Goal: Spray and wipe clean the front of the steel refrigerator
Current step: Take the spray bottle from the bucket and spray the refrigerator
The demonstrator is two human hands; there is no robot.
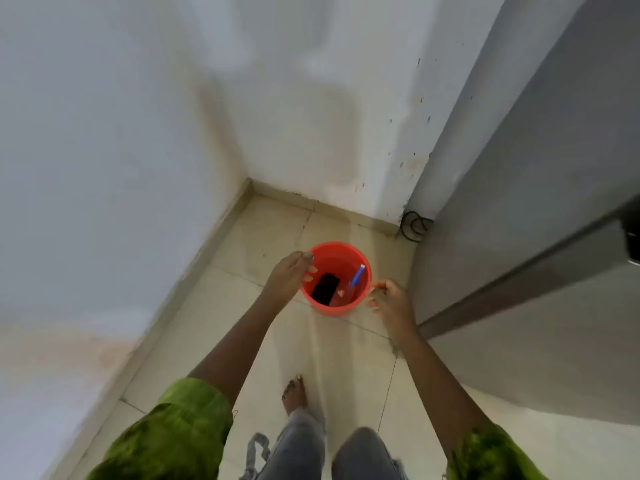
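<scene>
A red bucket [341, 308] stands on the tiled floor in a wall corner. Inside it lie a spray bottle with a blue nozzle [356, 276] and a dark folded cloth [325, 289]. My left hand [289, 280] hovers over the bucket's left rim with its fingers loosely extended, holding nothing. My right hand [389, 301] is just right of the bucket with relaxed, slightly curled fingers, empty. The steel refrigerator [540, 237] rises along the right side, its front facing left toward me.
White stained walls [138, 133] close the corner behind and left of the bucket. A black cable [414, 225] coils on the floor by the refrigerator's back corner. My bare foot [294, 393] and jeans are below on the beige tiles.
</scene>
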